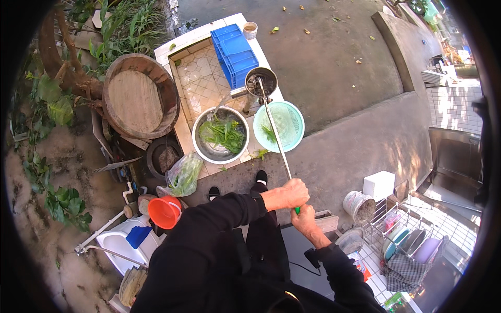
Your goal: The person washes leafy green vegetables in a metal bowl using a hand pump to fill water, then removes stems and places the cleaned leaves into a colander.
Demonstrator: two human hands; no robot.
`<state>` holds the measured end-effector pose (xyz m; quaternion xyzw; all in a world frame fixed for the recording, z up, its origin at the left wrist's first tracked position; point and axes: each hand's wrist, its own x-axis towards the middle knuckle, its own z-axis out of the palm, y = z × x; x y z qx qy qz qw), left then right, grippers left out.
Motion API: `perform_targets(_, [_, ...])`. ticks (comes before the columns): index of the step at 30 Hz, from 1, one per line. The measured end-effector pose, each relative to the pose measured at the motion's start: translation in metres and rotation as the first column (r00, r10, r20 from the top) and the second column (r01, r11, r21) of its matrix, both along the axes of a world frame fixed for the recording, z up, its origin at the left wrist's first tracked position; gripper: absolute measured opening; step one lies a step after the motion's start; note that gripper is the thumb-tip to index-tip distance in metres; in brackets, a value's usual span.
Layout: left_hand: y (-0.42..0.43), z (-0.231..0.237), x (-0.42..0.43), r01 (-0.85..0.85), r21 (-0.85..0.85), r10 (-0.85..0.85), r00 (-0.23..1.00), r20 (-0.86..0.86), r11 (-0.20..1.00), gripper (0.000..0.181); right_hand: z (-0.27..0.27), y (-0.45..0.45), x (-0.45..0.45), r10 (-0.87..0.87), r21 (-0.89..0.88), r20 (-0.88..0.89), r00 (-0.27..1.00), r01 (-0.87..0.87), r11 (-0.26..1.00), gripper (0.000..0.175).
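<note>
Both hands are closed around the long metal lever (279,144) of a hand water pump (253,83). My left hand (290,193) grips it farther up. Nearer to me, my right hand (304,218) holds the end, where a bit of green grip shows. Water runs from the pump's spout into a metal basin (199,145) with a pale rim. Leafy greens (224,135) lie in that basin. Under the lever stands a mint-green plastic colander (294,127) with a few leaves (269,134) in it.
A blue plastic crate (236,54) stands in the tiled trough (195,74) beside a small tub (249,30). To the left are a wooden tub (135,101), a plastic bag of greens (184,176) and an orange bucket (163,213). A dish rack (395,219) stands at right.
</note>
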<state>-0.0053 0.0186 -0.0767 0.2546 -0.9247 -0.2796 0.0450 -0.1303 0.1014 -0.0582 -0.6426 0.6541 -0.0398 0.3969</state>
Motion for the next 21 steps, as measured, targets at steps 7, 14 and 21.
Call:
perform_targets(7, [0.003, -0.117, 0.004, -0.032, -0.164, 0.058, 0.986, 0.157, 0.986, 0.009, -0.153, -0.009, 0.021, -0.035, 0.023, 0.006, 0.999, 0.035, 0.999, 0.020])
perform_targets(14, [-0.014, -0.167, 0.019, -0.099, -0.303, 0.225, 0.880, 0.417, 0.948, 0.008, -0.251, -0.047, 0.045, 0.052, 0.126, 0.231, 0.972, -0.083, 0.989, 0.033])
perform_targets(21, [0.003, -0.034, 0.012, -0.013, 0.039, 0.012, 1.000, 0.016, 0.999, 0.009, -0.027, -0.009, -0.006, 0.118, 0.373, 0.117, 0.986, -0.154, 0.915, 0.037])
